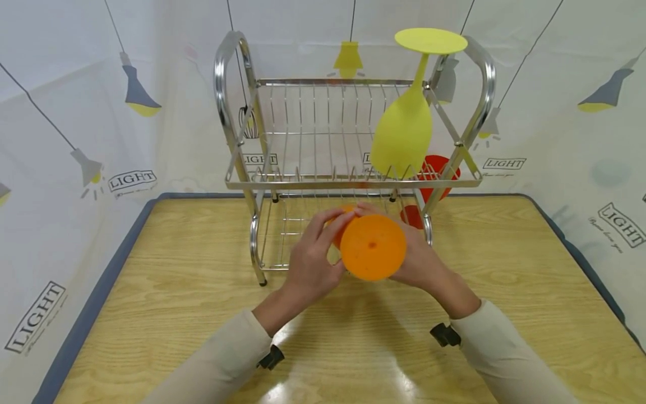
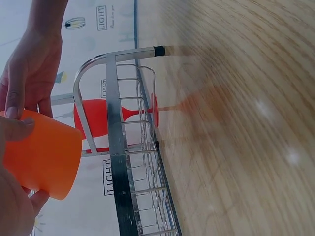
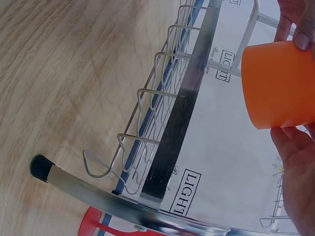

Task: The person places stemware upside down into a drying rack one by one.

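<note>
So the left grip (image 1: 313, 262) was on the orange goblet (image 1: 373, 247), spread about as wide as the bowl, fingers bent round one side and the thumb on it too. The right grip (image 1: 418, 261) had the other side, fingers and thumb against the bowl, though from the head view the foot hid a lot of that hand. Goblet was upside down, foot up, rim facing down, off the desk (image 1: 131, 314) over roughly its middle, just in front of the rack.

Desk was pale woodgrain, kinda shiny near the front edge. The two-tier metal rack (image 1: 298, 184) stood toward the far edge, black cap on its front left foot. A yellow goblet (image 1: 404, 132) sat upside down at the right end of the top tier, and a red goblet (image 1: 440, 168) stood upright low by the rack's right end, close to the far edge. White printed cloth (image 1: 187, 129) hung round the left, far and right edges, with hanging lamps and a whisk on it.

Boxed "LIGHT" repeated along it from left to right, with smaller script I couldn't properly read.
</note>
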`<state>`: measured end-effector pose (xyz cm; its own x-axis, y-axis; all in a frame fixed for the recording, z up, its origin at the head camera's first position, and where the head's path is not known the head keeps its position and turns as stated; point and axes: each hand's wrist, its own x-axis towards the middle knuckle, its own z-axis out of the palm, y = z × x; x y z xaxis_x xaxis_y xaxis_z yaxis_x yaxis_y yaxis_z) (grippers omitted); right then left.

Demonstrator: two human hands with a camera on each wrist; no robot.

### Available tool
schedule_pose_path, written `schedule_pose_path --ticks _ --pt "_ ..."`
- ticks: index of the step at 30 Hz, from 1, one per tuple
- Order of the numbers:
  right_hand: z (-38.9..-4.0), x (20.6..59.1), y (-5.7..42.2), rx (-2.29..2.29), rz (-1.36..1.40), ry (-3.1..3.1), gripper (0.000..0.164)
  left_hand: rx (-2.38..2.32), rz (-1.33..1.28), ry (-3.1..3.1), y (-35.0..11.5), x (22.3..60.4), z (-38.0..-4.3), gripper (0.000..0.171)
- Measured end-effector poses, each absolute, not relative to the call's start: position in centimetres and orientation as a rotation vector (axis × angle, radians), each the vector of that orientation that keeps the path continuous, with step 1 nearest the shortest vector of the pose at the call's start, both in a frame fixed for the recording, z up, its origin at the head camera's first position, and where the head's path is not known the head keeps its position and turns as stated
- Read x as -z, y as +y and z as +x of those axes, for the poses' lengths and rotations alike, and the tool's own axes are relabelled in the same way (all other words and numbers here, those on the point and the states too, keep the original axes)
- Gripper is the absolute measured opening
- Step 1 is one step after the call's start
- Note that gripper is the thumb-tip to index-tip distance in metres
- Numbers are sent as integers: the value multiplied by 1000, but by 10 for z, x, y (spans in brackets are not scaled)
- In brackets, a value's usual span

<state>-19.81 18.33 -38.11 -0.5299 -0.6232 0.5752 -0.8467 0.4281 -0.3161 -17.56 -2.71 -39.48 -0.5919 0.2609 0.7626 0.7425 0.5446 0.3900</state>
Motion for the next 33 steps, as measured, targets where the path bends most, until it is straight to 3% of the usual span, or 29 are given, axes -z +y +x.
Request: schedule_pose_path --ticks 21,33 --pt "-192 367 184 -754 1273 -2169 69 808 -880 -2102 -56 396 -181 78" --pt "-185 354 184 -830 1368 -2038 71 739 -694 -2062 -76 393 -183 62"
